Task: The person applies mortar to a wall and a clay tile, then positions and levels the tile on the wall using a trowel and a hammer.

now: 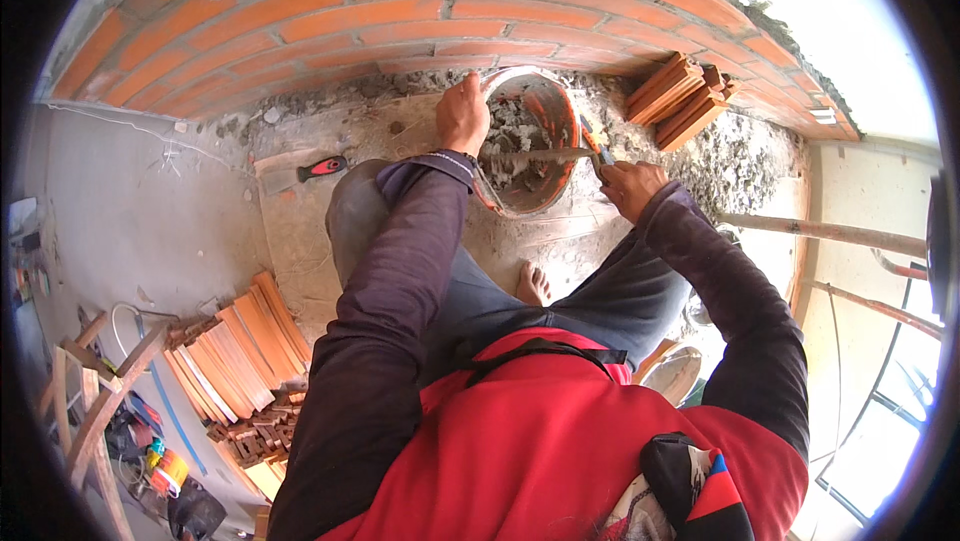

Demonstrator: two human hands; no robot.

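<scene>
An orange bucket (572, 126) with grey mortar (515, 126) in it stands close to the foot of the brick wall. My left hand (463, 116) is closed on its left rim. In my right hand (633, 188), at the bucket's right side, I grip a trowel (545, 155), whose narrow blade lies across the bucket over the mortar. The fingers of that hand wrap round the handle, mostly hiding it. A slim orange and dark thing (590, 129) shows by the bucket's right rim; I cannot tell what it is.
The brick wall (400, 13) curves across the far side. Stacked bricks (680, 96) stand right of the bucket, more bricks (245, 346) at lower left. A red-and-black-handled scraper (322, 168) lies left on the board. Wooden poles (825, 231) jut in from the right. My bare foot (533, 284) is below the bucket.
</scene>
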